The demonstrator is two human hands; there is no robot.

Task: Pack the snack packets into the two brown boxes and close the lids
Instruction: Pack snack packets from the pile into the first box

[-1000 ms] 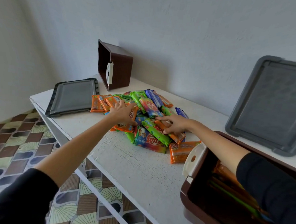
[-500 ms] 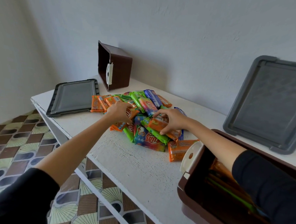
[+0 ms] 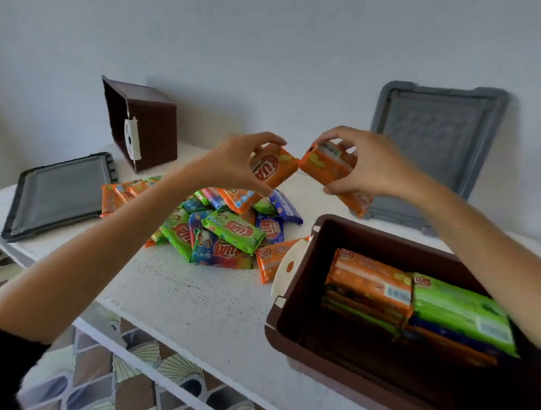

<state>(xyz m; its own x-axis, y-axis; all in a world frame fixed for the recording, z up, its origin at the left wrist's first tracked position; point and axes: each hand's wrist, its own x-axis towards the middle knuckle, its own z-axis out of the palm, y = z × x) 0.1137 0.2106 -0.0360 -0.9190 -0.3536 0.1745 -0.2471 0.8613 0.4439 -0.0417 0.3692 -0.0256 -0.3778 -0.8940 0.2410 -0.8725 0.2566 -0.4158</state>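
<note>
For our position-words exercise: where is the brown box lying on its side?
In the head view, the tipped brown box sits far left on the table by the wall, behind the flat grey lid.

Bare hands and forearms, and one black sleeve

The left hand [image 3: 234, 162] and the right hand [image 3: 368, 166] are bare. The left forearm [image 3: 110, 246] is uncovered from the wrist to near the elbow, where a black sleeve [image 3: 0, 369] of plain dark cloth begins, in the lower left corner of the view. The right forearm [image 3: 480, 241] is uncovered as far as the right edge of the view. Whether the dark patch below it is a sleeve cannot be told.
</note>
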